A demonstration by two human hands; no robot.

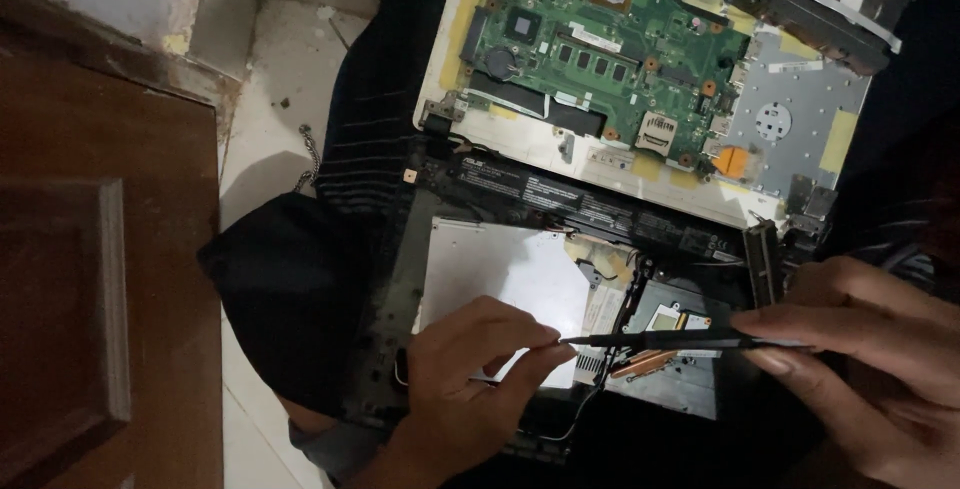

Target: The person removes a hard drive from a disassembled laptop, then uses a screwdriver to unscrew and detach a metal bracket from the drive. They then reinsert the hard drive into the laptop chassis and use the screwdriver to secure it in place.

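A thin black screwdriver [680, 341] lies level between both hands. My right hand [875, 364] grips its handle end at the lower right. My left hand [470, 384] pinches the tip end between thumb and fingers. Both hover over the dark bottom case [400, 279] of an opened laptop, above a copper heat pipe [645, 361] and a silver drive plate [500, 264]. A long black battery [560, 194] runs across the case's far edge. Beyond it lies the white laptop shell [450, 29] holding a green motherboard [600, 49].
The laptop parts rest on a black cloth [290, 289] spread over my lap and a pale tiled floor [280, 79]. A brown wooden door [90, 279] fills the left side. A small metal chain [312, 154] lies on the floor by the cloth.
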